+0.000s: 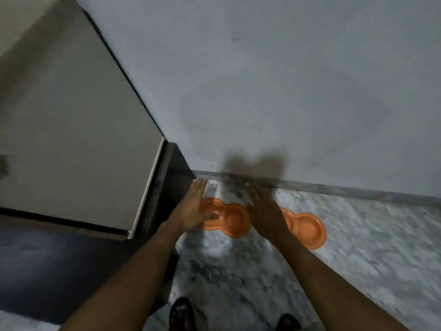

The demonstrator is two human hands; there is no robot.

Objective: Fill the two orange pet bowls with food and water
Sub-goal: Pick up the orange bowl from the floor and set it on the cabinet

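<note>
Left hand: Extended forward, fingers straight and together, palm turned inward. It held nothing.
Right hand: Extended alongside, back of the hand up, fingers straight. It also held nothing.
Left bowl: An orange twin-well dish on the floor, near the wall and just right of the dark base of the pale cabinet. The left hand covered its left well in view.
Right bowl: A matching orange dish just right of the first, not touching it. The right hand covered its left end.
Contents: No food or water was visible in the exposed wells, though the picture was blurred.
Contact: Whether either hand touched a bowl could not be told. The feet at the near edge suggested a standing person with hands well above the floor.
Step in hand: Judged to be the opening step, a reach toward the bowls with nothing filled.
Supplies: No food container or water source was in view.
Next move: Each hand would need to come down and grip a rim, keeping the dish level, or the supplies must be fetched to the bowls.
</note>
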